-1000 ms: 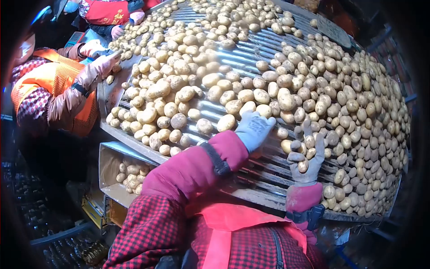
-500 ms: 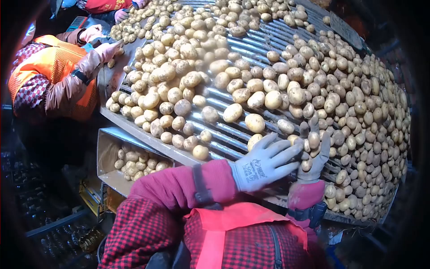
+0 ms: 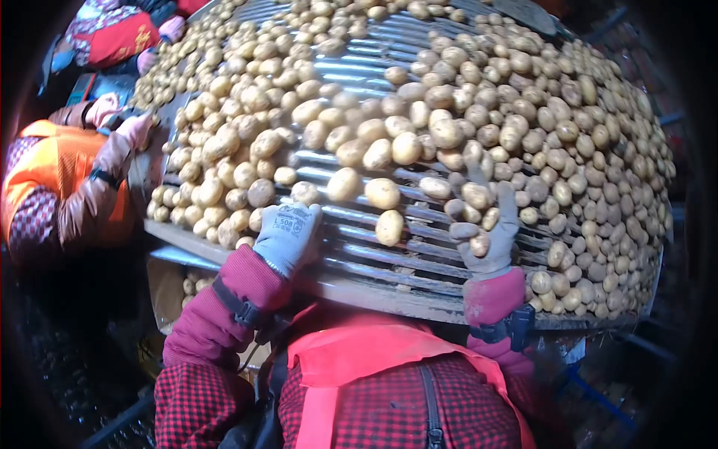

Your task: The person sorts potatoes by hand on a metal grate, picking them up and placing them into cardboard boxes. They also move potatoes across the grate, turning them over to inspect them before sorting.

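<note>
My left hand (image 3: 290, 233), in a grey-white glove, is at the near edge of the slatted metal table (image 3: 359, 258), beside a group of potatoes (image 3: 244, 176). Its fingers are curled down, and whatever they may hold is hidden. Farther right, my right hand (image 3: 490, 251) is turned palm up in a dirty grey glove. Its fingers curve around a few potatoes (image 3: 476, 196), with one small potato (image 3: 479, 244) against the palm. A single potato (image 3: 389, 227) lies on the slats between my hands.
A large heap of potatoes (image 3: 576, 179) covers the table's right side. At the left, a person in an orange vest (image 3: 71, 176) works at the table edge; another in red (image 3: 120, 37) stands beyond. Below the left edge sits a box (image 3: 166, 288) holding potatoes.
My left hand has moved left, away from my right hand, and its spread fingers have curled. My right hand stays among the potatoes. The whole view has shifted slightly.
</note>
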Demonstrator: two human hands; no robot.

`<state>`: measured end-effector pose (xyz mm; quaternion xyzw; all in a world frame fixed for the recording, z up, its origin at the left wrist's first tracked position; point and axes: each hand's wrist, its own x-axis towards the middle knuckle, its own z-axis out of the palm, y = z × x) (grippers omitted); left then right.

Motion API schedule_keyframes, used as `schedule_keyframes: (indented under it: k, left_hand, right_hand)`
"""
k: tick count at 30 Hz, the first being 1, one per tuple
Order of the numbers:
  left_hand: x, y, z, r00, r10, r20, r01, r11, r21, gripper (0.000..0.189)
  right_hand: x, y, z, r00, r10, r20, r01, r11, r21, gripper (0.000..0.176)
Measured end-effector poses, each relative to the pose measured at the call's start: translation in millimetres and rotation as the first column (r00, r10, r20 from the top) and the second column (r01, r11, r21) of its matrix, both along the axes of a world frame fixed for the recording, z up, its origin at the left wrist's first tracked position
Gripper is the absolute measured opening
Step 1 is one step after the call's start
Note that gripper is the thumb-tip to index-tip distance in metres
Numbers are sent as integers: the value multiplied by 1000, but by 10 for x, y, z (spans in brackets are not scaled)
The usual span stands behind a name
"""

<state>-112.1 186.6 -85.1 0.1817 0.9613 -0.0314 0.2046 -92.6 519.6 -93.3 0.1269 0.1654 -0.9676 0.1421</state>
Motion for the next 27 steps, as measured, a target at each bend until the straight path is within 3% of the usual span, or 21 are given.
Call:
schedule_keyframes:
  k: [3,4,6,7,8,10,11,12,13,14,15,17,18,20,24,27]
  left_hand:
    - [-11,-79,-90,988,-86,-132,100,989,107,19]
    - [-9,-122,-49,992,-55,-112,84,960,269,14]
    - [6,118,165,947,43,-317,143,830,539,18]
    - [-49,299,310,926,36,-376,235,723,650,33]
    - [-86,466,397,928,59,-369,245,648,721,39]
    - [-196,890,656,888,-1,-460,387,542,746,45]
    - [-255,1088,707,861,-46,-507,457,507,731,49]
    - [-312,1247,749,831,-86,-550,520,473,711,52]
    - [-380,1358,788,828,-179,-531,549,450,705,55]
    - [-426,1416,814,788,-189,-586,601,440,667,55]
    - [-456,1403,791,780,-130,-613,598,444,667,53]
    - [-508,1244,715,810,-22,-587,530,457,715,51]
    - [-532,1166,667,780,20,-626,529,513,676,50]
    - [-471,1037,596,776,-2,-631,482,648,590,51]
    - [-173,1030,292,815,-258,-519,543,654,528,69]
    - [-6,1018,-26,849,-356,-391,495,795,351,64]
  right_hand:
    - [3,-1,51,1000,16,19,-17,999,44,64]
    - [14,-25,83,999,-11,37,6,989,148,65]
    - [20,-115,226,998,-22,54,7,964,264,66]
    - [8,-126,266,998,-23,54,1,931,366,67]
    - [5,-143,290,999,18,38,-30,944,329,67]
    - [23,-138,132,999,13,-42,-4,977,212,61]
    - [20,-146,103,1000,-16,3,15,994,109,61]
    - [61,-156,296,984,-55,171,-7,940,341,59]
    - [96,-112,87,992,-64,-105,114,797,593,57]
    - [87,-65,33,982,-30,-187,126,840,527,55]
    - [81,-20,-17,964,1,-265,125,881,456,53]
    - [64,-13,3,983,-157,98,129,961,244,49]
    - [28,43,59,989,-137,-63,146,971,189,49]
    - [35,50,144,982,-188,-3,186,965,183,48]
    - [52,56,135,973,-227,-41,230,958,170,47]
    - [60,102,149,984,-155,-86,160,986,55,45]
